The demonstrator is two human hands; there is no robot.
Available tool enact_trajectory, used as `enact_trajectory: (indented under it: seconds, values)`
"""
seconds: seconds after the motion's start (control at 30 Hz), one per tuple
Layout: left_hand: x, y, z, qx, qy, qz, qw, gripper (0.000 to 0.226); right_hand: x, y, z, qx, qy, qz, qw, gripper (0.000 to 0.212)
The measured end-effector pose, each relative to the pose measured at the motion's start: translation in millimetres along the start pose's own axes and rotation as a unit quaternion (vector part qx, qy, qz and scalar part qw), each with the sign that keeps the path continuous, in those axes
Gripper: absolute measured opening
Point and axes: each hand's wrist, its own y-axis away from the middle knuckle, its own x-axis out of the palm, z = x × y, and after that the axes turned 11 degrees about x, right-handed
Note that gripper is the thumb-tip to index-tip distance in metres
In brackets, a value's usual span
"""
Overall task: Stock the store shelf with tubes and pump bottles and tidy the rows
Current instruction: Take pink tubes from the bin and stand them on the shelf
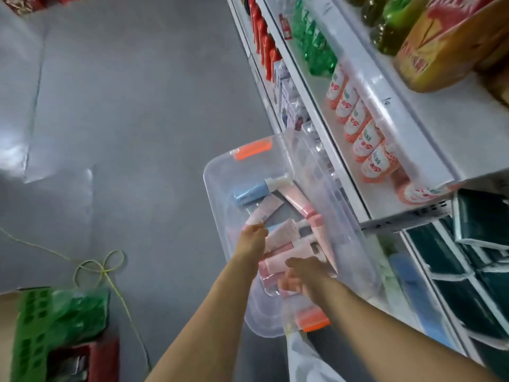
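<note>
Inside the clear bin [220, 172] beside the shelf [366, 172], the left hand [252, 238] pinches a pink tube [264, 212] while the right hand [300, 274] seemingly grips another; lift both clear of the rim

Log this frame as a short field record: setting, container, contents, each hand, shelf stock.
setting: store aisle, grey floor, white shelf unit on the right
container: clear plastic bin with orange latches, beside the shelf
contents: pink tubes, one blue pump bottle
left hand: pinches a pale pink tube
right hand: reaches into the bin among the tubes; grip blurred
shelf stock: row of white and orange bottles, green bottles behind
</note>
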Motion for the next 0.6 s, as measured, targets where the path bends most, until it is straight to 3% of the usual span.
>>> enact_trajectory:
  seconds: [0.1,0.2,0.3,0.4,0.53,0.6]
  values:
    - [11.0,-29.8,19.1,-0.012,-0.053,0.019,0.998,0.029,11.1,-16.1,-4.6,0.063,-0.067,0.04,0.995,0.012]
    - [19.1,-71.5,63.7,-0.038,-0.148,0.028,0.988,0.059,22.2,-29.2,-7.1,0.093,-0.141,0.052,0.984,0.025]
    - [22.8,-73.0,58.1,-0.014,-0.284,0.055,0.957,0.048,24.2,-34.9,-5.7,0.095,-0.14,0.049,0.984,0.03]
    - [22.2,-74.9,51.1,0.013,-0.362,0.088,0.928,0.043,27.4,-44.9,-2.4,0.118,-0.133,0.028,0.984,0.009]
    - [25.5,-83.7,57.2,0.025,-0.409,0.126,0.904,0.047,32.5,-85.3,-5.4,0.101,-0.111,-0.002,0.989,0.044]
    - [25.8,-84.9,59.2,0.031,-0.422,0.125,0.898,0.048,32.4,-99.5,-6.1,0.115,-0.103,-0.003,0.988,0.046]
